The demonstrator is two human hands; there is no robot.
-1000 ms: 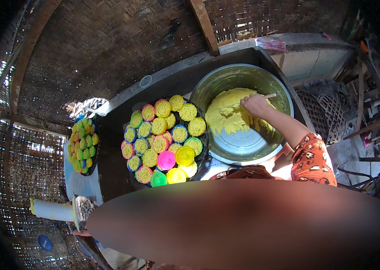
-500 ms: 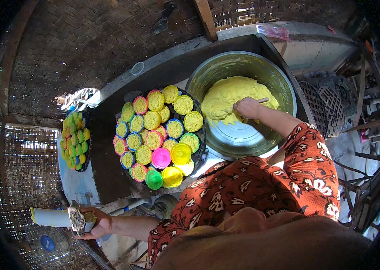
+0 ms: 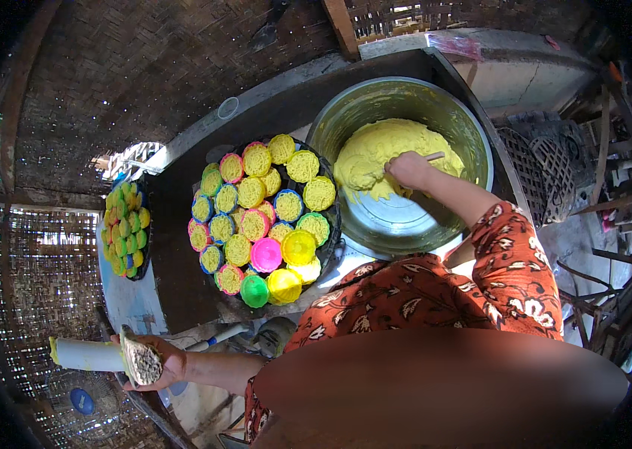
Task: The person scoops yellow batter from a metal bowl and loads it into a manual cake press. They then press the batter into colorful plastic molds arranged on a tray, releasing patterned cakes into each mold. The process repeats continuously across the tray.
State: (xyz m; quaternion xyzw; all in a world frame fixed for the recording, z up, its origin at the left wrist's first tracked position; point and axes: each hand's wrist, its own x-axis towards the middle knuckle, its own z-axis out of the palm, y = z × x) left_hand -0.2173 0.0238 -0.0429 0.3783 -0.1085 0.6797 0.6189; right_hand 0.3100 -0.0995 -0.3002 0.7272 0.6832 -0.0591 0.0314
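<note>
My right hand point(image 3: 409, 170) is closed round a short light-brown handle point(image 3: 433, 156) at the near side of a mound of yellow dough point(image 3: 394, 147). The tool's other end is hidden by the hand and dough. The mound lies in a large metal basin point(image 3: 479, 120). At the lower left my left hand point(image 3: 159, 365) grips a white tube point(image 3: 88, 355) with a wide flanged end, its mouth crusted with pale residue. Between my hands stands a round dark tray point(image 3: 331, 183) of colourful plastic moulds point(image 3: 266, 255). Many hold strands of yellow dough; several bright ones at the near side show bare insides.
A second tray of filled moulds point(image 3: 126, 230) stands at the far left. The dark counter's raised edge point(image 3: 480, 97) runs behind the basin. A woven wall point(image 3: 166, 67) rises behind, with a clear ring point(image 3: 228, 108) on the ledge. Metal frames point(image 3: 593, 292) stand at the right.
My left hand has turned the tube so its crusted flanged mouth shows more. My right hand has shifted slightly left and up over the dough, still on the handle.
</note>
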